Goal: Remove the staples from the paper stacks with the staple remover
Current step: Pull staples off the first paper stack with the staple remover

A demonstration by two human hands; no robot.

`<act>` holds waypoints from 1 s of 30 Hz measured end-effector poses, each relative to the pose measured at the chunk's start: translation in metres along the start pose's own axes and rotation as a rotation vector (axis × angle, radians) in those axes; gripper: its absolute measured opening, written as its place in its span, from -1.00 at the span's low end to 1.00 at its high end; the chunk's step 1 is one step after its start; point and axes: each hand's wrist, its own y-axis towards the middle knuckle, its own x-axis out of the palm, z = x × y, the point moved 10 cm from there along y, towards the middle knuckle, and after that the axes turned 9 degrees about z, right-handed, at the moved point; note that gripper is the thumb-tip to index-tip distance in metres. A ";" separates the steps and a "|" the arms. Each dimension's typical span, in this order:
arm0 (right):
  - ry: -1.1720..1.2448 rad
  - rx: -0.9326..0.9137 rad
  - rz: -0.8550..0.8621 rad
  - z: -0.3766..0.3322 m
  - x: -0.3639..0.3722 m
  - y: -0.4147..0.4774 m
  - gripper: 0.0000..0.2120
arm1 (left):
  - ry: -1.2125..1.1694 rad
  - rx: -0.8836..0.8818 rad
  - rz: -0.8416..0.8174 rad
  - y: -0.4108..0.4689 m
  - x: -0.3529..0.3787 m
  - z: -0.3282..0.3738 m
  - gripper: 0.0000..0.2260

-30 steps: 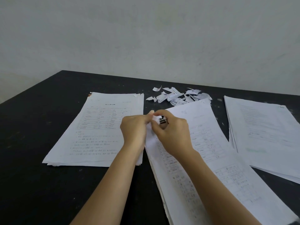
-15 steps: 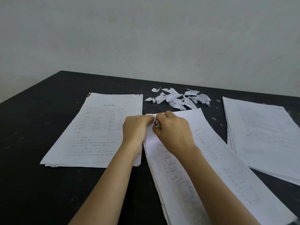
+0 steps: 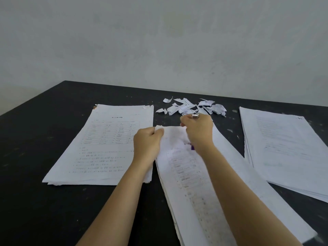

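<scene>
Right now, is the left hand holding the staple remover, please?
No, the right hand holds the staple remover; the left hand pinches a corner of the middle stack.

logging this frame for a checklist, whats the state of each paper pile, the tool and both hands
left hand: pinches the middle stack's top left corner
right hand: grips the staple remover, beside the scraps
staple remover: held, mostly hidden
middle stack: lies on the table, one corner pinched
left stack: flat, not held
right stack: flat, not held
paper scraps: loose heap on the table
</scene>
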 end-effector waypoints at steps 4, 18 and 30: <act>-0.018 0.288 -0.139 0.017 0.011 0.030 -0.75 | 0.168 0.104 0.018 0.001 -0.001 0.007 -0.53; -0.170 0.433 -0.262 0.030 0.027 0.049 -0.87 | 0.072 -0.135 -0.089 0.009 0.003 -0.022 -0.95; -0.396 -0.345 -0.469 -0.029 0.035 0.002 -0.90 | -0.107 -0.103 0.040 0.005 -0.003 -0.011 -0.75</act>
